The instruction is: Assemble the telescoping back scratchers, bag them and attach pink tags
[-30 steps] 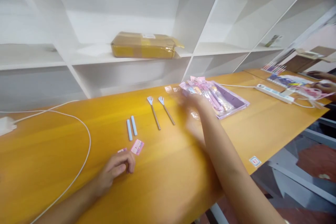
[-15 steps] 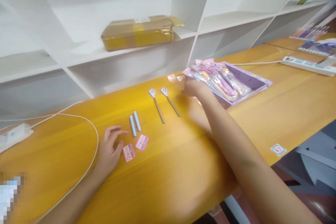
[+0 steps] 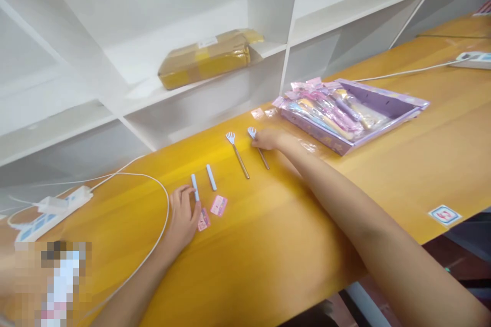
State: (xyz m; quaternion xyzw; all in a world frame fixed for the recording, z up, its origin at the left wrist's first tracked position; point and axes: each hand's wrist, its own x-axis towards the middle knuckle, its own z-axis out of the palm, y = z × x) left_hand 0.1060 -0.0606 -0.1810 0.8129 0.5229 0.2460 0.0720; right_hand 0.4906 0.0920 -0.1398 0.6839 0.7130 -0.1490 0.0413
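My left hand (image 3: 184,217) has its fingertips and thumb closed at the lower end of a light blue tube-like handle (image 3: 194,184). A second light blue handle (image 3: 211,177) lies to its right. Two small pink cards are just below, one (image 3: 219,205) in full view and the other (image 3: 204,220) partly behind my left thumb. Farther right, my right hand (image 3: 268,139) pinches a back scratcher (image 3: 263,157) just under its pale claw head; its metal rod points down toward the table. Another back scratcher (image 3: 241,159) lies beside it, untouched.
A purple display box (image 3: 399,96) of bagged back scratchers stands at right, with clear wrappers (image 3: 308,146) by it. White power strips (image 3: 57,212) and cables lie at both sides. A taped carton (image 3: 205,61) sits on the white shelf. Blurred squares hide the lower left.
My right hand has come back from the wrappers beside the box to the right back scratcher. My left hand has closed on the left handle, which now lies farther from the other. The view has shifted.
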